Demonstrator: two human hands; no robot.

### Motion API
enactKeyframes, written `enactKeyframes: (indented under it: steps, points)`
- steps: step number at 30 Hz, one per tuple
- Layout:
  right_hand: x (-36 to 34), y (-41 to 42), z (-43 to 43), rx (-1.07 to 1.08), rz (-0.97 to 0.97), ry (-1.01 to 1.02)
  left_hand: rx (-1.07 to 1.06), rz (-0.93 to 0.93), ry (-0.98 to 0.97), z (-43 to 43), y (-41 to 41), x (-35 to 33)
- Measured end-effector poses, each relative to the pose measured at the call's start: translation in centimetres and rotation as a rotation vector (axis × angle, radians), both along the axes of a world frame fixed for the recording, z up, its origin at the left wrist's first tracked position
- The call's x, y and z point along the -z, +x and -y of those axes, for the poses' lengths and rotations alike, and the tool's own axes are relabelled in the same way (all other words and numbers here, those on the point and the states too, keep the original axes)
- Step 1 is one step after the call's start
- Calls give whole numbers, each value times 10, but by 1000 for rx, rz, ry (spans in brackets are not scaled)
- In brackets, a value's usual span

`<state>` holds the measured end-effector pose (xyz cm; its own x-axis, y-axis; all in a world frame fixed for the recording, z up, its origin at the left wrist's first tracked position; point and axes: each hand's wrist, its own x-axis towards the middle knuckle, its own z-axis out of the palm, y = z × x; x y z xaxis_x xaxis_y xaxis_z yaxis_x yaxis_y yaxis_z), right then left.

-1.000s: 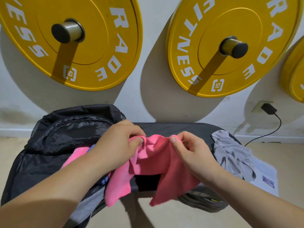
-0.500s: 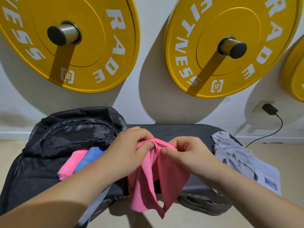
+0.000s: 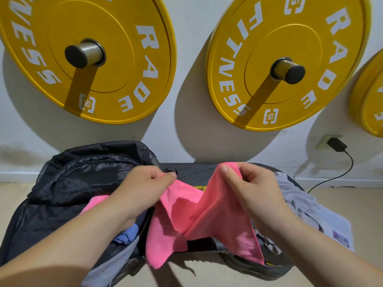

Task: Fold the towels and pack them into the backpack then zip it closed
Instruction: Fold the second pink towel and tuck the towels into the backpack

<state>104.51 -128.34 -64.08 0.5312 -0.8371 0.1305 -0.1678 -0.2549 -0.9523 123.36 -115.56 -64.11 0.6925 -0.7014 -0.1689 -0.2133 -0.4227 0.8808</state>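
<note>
1. two yellow weight plates (image 3: pixel 128 48) on wall pegs fill 10 to 2 o'clock of the view. background only.
2. black backpack (image 3: pixel 83 179) lies at 8 o'clock on the dark bench (image 3: pixel 196 172), its main mouth open toward the person. a second pink towel (image 3: pixel 95 201) and a blue towel (image 3: pixel 124 237) sit in the opening, partly hidden by the left forearm.
3. pink towel (image 3: pixel 207 214) is at centre, held up over the bench's front edge. it sags in a deep v between the two grips, and its lower corners hang loose and uneven toward 6 o'clock.
4. grey towel (image 3: pixel 300 204) lies crumpled at 4 o'clock on the bench's right end, unfolded, with neither hand on it.
5. left hand (image 3: pixel 145 189): thumb and fingers pinch the pink towel's top edge at 9 o'clock of the cloth. right hand (image 3: pixel 248 189): the same pinch on the other top corner, at 1 o'clock.
6. step in hand, as i read it: spreading the pink towel to start its fold. to do it well:
   - draw the hands apart until the top edge runs taut and level.
   - let the hanging corners even out, then bring corner to corner so the edges match. a slack middle would fold in creases.
   - make the second fold on bare bench, apart from the grey towel.
7. tally, by judgement: two towels packed, one in hand, one waiting. zip not yet closed.
</note>
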Motion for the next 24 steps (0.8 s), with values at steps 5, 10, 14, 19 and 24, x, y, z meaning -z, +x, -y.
enactKeyframes:
  steps: [5,10,14,19,24]
  points:
    - [6,10,-21,-130,-49,21,170,-193,-173,4,-43,-4]
    - [7,14,-23,-128,-15,132,141,-280,-261,8,-49,-3]
    - [6,16,-25,-101,14,207,114,-308,-272,10,-44,-1]
    - [8,19,-20,50,86,354,86,-260,-226,8,-47,0]
    - [8,20,-25,36,65,268,57,-232,-245,8,-49,2]
